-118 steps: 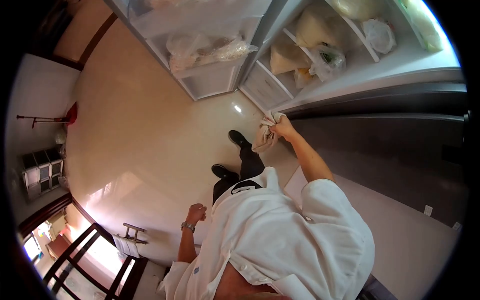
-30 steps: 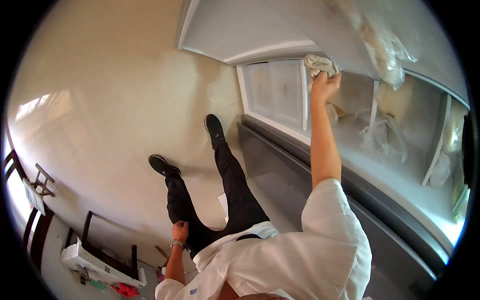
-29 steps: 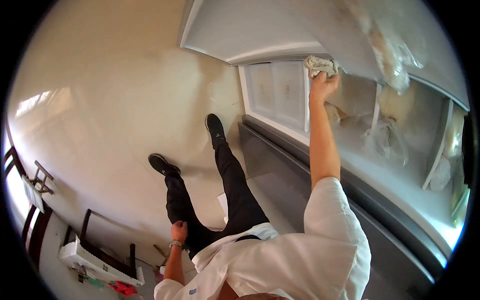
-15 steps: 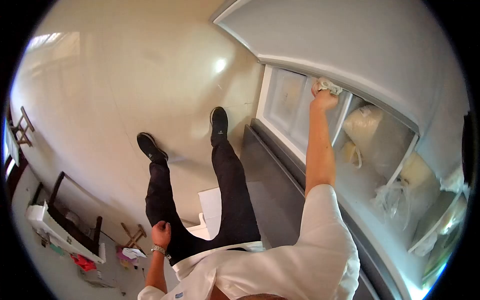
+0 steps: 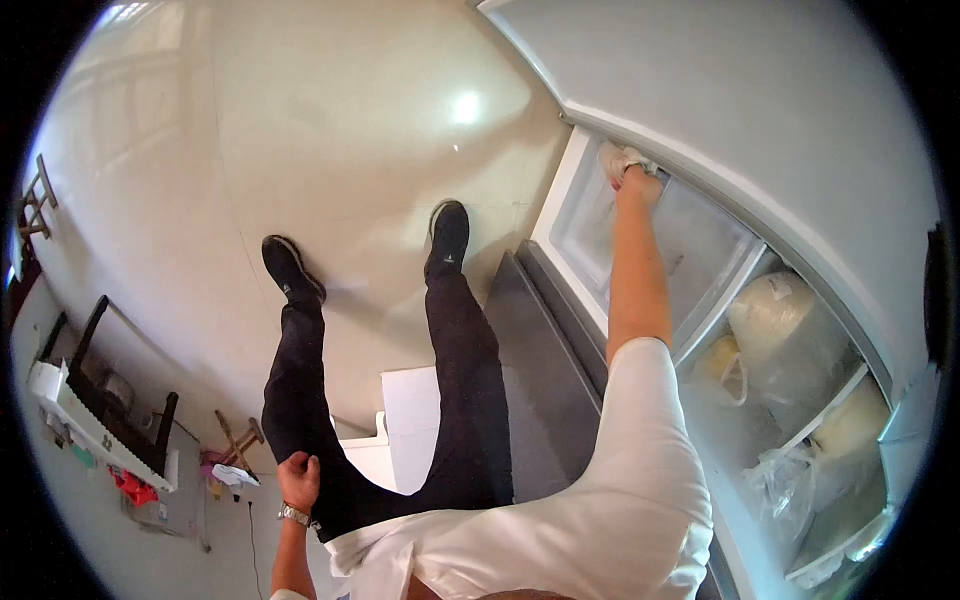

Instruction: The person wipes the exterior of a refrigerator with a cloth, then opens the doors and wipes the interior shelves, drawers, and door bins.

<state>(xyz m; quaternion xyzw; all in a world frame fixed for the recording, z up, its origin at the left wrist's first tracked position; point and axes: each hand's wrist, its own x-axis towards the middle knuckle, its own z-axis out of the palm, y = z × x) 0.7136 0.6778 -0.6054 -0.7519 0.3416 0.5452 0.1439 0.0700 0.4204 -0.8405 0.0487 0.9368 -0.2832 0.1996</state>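
My right hand [image 5: 641,184] reaches into the far end of an open freezer [image 5: 572,185]. Its fingers are wrapped round a crumpled whitish cloth [image 5: 626,157], pressed near the inner wall beside the raised lid [image 5: 740,80]. Under that arm lies a frosty white compartment [image 5: 705,245]. My left hand [image 5: 299,478], with a metal-band watch [image 5: 294,515] on its wrist, is by my thigh, its fingers curled closed with nothing visible in them.
Nearer compartments hold a large bag of pale food [image 5: 770,305], a yellowish bag [image 5: 722,358] and clear plastic bags [image 5: 785,485]. White dividers [image 5: 725,305] separate them. A grey cabinet front [image 5: 545,390] stands beside my leg. Furniture [image 5: 100,410] lines the left.
My right hand has moved with the cloth toward the far left corner of the freezer compartment. The view has shifted slightly. My left hand stays closed by my thigh.
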